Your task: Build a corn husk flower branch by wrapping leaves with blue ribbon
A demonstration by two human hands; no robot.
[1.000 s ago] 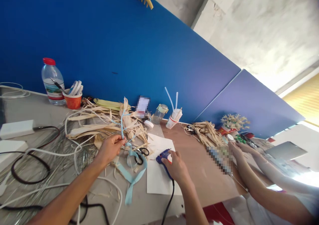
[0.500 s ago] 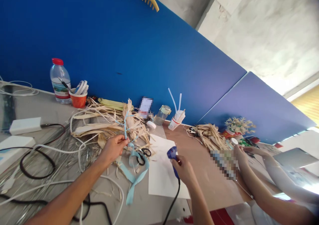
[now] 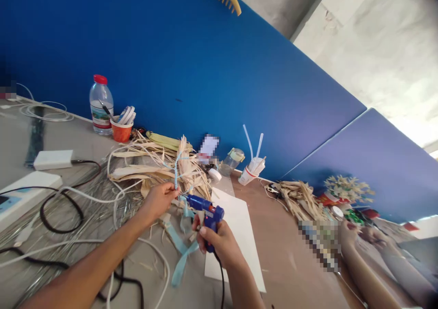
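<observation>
My left hand (image 3: 162, 200) pinches the lower end of a thin stem wrapped in light blue (image 3: 175, 177), which stands upright with fine side branches. My right hand (image 3: 217, 238) grips a blue glue gun (image 3: 210, 215) by its handle. The gun's nozzle points left, close to my left fingertips; whether it touches the stem I cannot tell. A light blue ribbon (image 3: 181, 265) trails down onto the table below the gun. Dry corn husks (image 3: 133, 174) lie in a heap behind my left hand. Beneath the gun is a white sheet (image 3: 239, 227).
Cables (image 3: 61, 218), a power strip (image 3: 30, 193) and thin wires cover the left side. Along the blue partition (image 3: 164, 49) stand a bottle (image 3: 101, 106), an orange cup (image 3: 121, 131), a jar (image 3: 232, 162) and a white cup (image 3: 249, 174). At the right are another person's hands (image 3: 349, 236).
My right hand has brought the glue gun left and turned it, so its nozzle sits by my left fingers. My left hand keeps its pinch. The view has shifted slightly left.
</observation>
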